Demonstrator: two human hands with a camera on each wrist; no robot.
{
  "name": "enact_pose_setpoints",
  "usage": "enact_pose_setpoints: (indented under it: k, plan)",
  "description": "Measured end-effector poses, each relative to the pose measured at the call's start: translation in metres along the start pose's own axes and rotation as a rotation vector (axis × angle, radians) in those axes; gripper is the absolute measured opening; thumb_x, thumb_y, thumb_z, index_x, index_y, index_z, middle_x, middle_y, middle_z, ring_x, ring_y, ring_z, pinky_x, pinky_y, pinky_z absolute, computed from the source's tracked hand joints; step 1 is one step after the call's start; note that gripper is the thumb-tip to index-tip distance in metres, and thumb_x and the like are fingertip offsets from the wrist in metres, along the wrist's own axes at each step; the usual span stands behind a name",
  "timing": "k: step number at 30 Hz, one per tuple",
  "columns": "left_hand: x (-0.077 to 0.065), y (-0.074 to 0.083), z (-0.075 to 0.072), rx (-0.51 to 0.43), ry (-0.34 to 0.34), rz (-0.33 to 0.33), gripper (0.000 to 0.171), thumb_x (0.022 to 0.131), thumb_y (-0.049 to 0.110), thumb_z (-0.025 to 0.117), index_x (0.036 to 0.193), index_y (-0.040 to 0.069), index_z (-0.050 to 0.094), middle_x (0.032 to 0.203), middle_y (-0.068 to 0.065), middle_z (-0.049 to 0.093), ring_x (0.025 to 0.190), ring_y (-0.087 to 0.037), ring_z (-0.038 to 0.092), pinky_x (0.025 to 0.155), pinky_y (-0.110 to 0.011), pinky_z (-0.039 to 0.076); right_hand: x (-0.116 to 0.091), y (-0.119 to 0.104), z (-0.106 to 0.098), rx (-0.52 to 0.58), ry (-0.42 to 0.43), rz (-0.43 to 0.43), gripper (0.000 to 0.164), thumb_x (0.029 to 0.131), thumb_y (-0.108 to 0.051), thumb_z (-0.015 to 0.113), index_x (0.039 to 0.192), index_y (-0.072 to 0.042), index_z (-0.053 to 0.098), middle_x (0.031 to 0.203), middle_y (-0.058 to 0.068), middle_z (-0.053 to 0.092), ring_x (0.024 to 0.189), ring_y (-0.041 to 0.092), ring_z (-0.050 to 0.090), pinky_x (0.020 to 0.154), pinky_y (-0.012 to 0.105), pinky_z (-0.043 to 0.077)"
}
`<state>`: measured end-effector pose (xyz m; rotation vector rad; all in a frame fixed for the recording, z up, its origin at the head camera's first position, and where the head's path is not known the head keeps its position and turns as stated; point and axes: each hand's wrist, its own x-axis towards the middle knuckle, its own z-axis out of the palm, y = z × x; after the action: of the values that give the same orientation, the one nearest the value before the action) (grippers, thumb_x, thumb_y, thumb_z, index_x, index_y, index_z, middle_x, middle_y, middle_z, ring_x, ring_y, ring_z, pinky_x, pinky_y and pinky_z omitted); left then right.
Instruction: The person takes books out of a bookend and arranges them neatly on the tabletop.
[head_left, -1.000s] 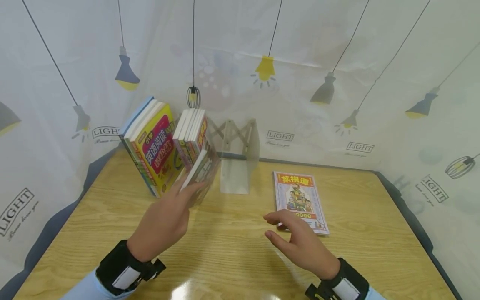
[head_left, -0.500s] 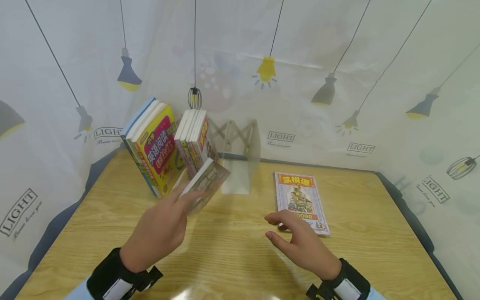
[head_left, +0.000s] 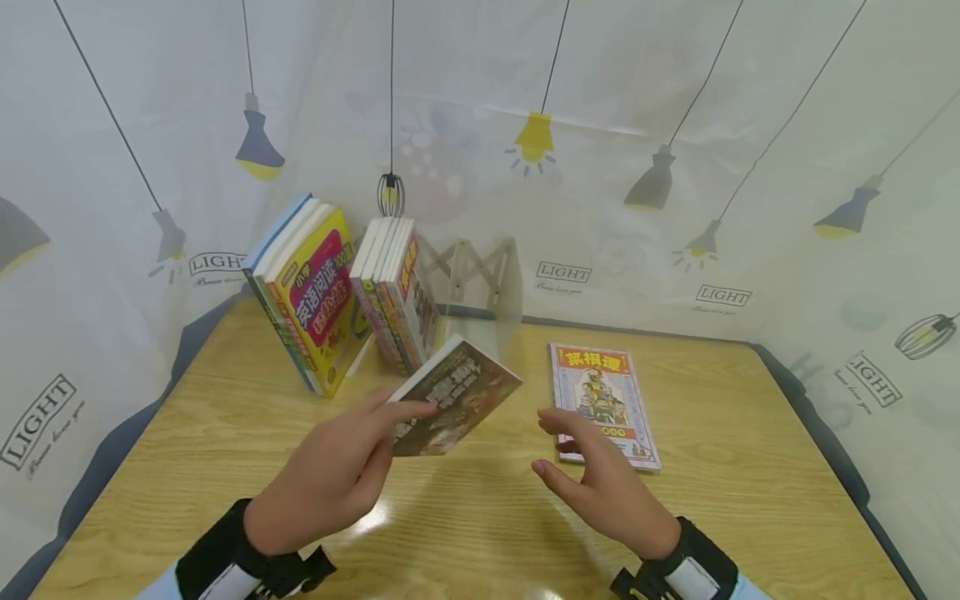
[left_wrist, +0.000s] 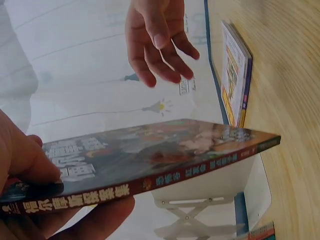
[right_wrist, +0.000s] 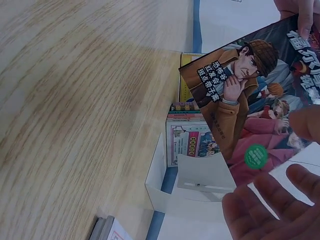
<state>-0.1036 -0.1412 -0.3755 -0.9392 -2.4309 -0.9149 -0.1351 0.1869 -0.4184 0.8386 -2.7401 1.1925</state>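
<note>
My left hand (head_left: 330,475) grips a thin, dark-covered book (head_left: 457,392) by one end, thumb and fingers on opposite covers. The book is tilted above the table, and its cover with a figure in a brown coat and cap faces the right wrist view. My right hand (head_left: 600,483) is apart from it, fingers spread and slightly bent, holding nothing. In the head view it overlaps the lower left corner of a lilac-bordered book (head_left: 600,400) lying flat on the table. Behind the held book stands a row of small books (head_left: 390,292).
Larger books with a yellow front cover (head_left: 311,300) lean at the back left. A white expandable bookend (head_left: 480,283) with crossed slats stands right of the small books. A lamp-patterned white curtain (head_left: 600,167) surrounds the wooden table (head_left: 720,417).
My left hand has drawn the dark book away from the standing row, toward me and to the right, turning its cover into view. My right hand stays nearly in place.
</note>
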Motion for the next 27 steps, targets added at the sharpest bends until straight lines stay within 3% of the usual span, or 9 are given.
enact_pose_setpoints:
  k: [4,9,13,17,22,27]
  plan:
    - [0.002,0.005,0.002,-0.055,-0.037,0.038,0.055,0.092,-0.009,0.054,0.138,0.019,0.056,0.139,-0.006,0.058,0.056,0.004,0.028,0.050,-0.013,0.032,-0.001,0.000,0.000,-0.011,-0.031,0.013,0.059,0.097,-0.038,0.066,0.149,-0.026,0.041,0.147,0.000,0.049,0.132,0.022,0.052,0.098,0.041,0.055]
    - [0.003,0.010,0.005,-0.098,-0.063,0.068,0.057,0.091,-0.011,0.054,0.139,0.020,0.054,0.136,-0.007,0.058,0.060,0.002,0.032,0.051,-0.013,0.033,-0.001,-0.002,0.002,-0.017,-0.098,0.025,0.067,0.097,-0.046,0.062,0.155,-0.035,0.030,0.151,-0.009,0.046,0.137,0.014,0.048,0.102,0.047,0.051]
    - [0.002,0.013,0.006,-0.134,-0.077,0.063,0.058,0.092,-0.012,0.053,0.139,0.022,0.054,0.136,-0.007,0.058,0.057,0.005,0.026,0.049,-0.012,0.030,-0.001,-0.002,0.004,-0.038,-0.006,-0.039,0.065,0.097,-0.030,0.068,0.152,-0.030,0.035,0.147,-0.006,0.050,0.130,0.016,0.054,0.097,0.044,0.054]
    - [0.002,0.014,0.006,-0.153,-0.073,0.084,0.059,0.091,-0.014,0.052,0.139,0.020,0.054,0.135,-0.008,0.058,0.058,0.005,0.028,0.049,-0.010,0.030,-0.001,0.000,0.001,-0.074,0.110,-0.093,0.065,0.092,-0.017,0.073,0.148,-0.023,0.041,0.142,-0.001,0.049,0.125,0.015,0.051,0.093,0.040,0.055]
    - [0.001,0.015,0.007,-0.178,-0.079,0.099,0.061,0.090,-0.015,0.052,0.140,0.020,0.053,0.136,-0.008,0.057,0.057,0.006,0.023,0.050,-0.009,0.028,0.000,0.002,0.001,-0.105,0.104,-0.114,0.070,0.092,-0.018,0.074,0.151,-0.023,0.036,0.146,0.002,0.041,0.132,0.016,0.041,0.097,0.047,0.051]
    - [0.000,0.017,0.007,-0.194,-0.107,0.089,0.060,0.092,-0.013,0.053,0.141,0.021,0.052,0.132,-0.008,0.060,0.057,0.006,0.025,0.049,-0.011,0.030,-0.002,0.002,0.001,-0.110,0.059,-0.096,0.071,0.094,-0.020,0.072,0.152,-0.024,0.033,0.146,0.001,0.044,0.132,0.018,0.045,0.100,0.050,0.049]
